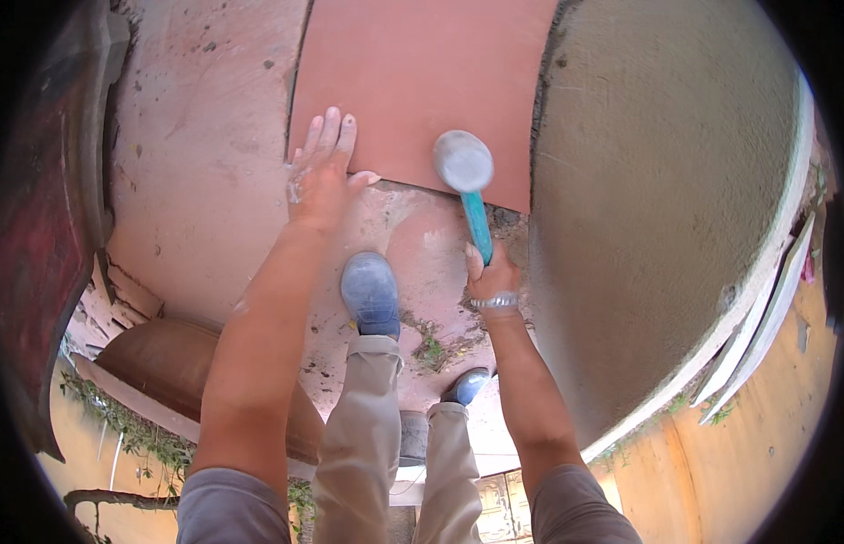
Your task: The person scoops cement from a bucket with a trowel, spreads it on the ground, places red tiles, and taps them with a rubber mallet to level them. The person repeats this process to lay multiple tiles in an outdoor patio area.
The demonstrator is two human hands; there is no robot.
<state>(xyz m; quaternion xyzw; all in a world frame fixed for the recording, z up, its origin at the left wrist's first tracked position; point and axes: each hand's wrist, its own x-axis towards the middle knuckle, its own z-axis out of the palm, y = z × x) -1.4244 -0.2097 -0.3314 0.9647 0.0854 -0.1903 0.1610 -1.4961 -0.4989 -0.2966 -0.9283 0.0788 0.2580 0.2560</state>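
Observation:
A large flat reddish tile [413,82] lies on the ground ahead of me. Its near edge runs just beyond my shoes. My left hand [322,172] rests flat at the tile's near left corner, fingers stretched out and dusty with pale powder. In my right hand [496,272] is a mallet [463,161] with a pale round head and a teal handle, my fingers wrapped round the handle. The mallet's head is over the tile's near right part; whether it touches the surface I cannot tell.
Rough grey cement [658,199] spreads along the right, with a pale edge. Dusty pink paving [195,136] lies to the left. My blue shoes [370,286] stand on it beside small weeds [431,349]. A dark red curved panel [41,199] is at far left, a brown curved piece [163,363] nearer.

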